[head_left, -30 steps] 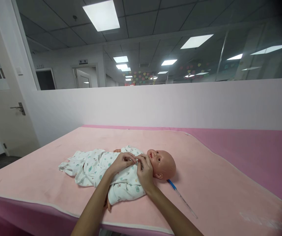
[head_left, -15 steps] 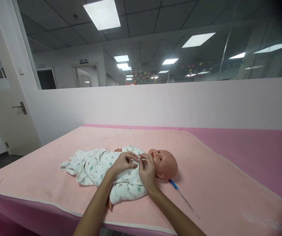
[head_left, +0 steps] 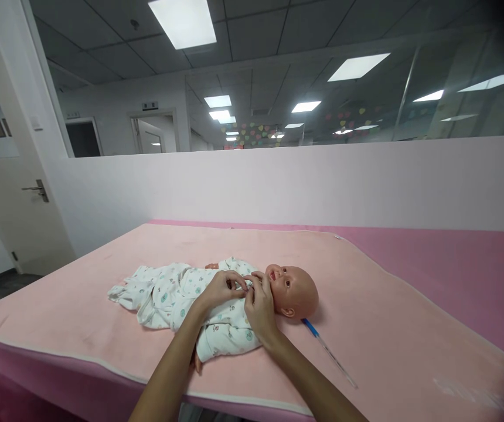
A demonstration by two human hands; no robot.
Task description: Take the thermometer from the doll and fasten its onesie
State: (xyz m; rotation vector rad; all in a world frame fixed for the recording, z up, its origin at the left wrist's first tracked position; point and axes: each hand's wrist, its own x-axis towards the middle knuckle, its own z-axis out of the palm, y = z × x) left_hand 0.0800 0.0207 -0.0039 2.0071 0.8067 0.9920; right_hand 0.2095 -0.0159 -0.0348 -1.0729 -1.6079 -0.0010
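We've got the left hand (head_left: 220, 289) and right hand (head_left: 258, 302) both pinching the sleepsuit (head_left: 177, 296) collar at the baby doll (head_left: 293, 290)'s neck, probably fastening it.

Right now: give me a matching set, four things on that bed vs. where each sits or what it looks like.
Things:
1. doll
2. romper
3. tube
4. mat

Descriptions:
A. thin and clear with a blue end, beside the head
B. pale pink, spread under everything
C. lying on its back, head to the right
D. white with small prints, both hands at its collar

Pairs: 1-C, 2-D, 3-A, 4-B
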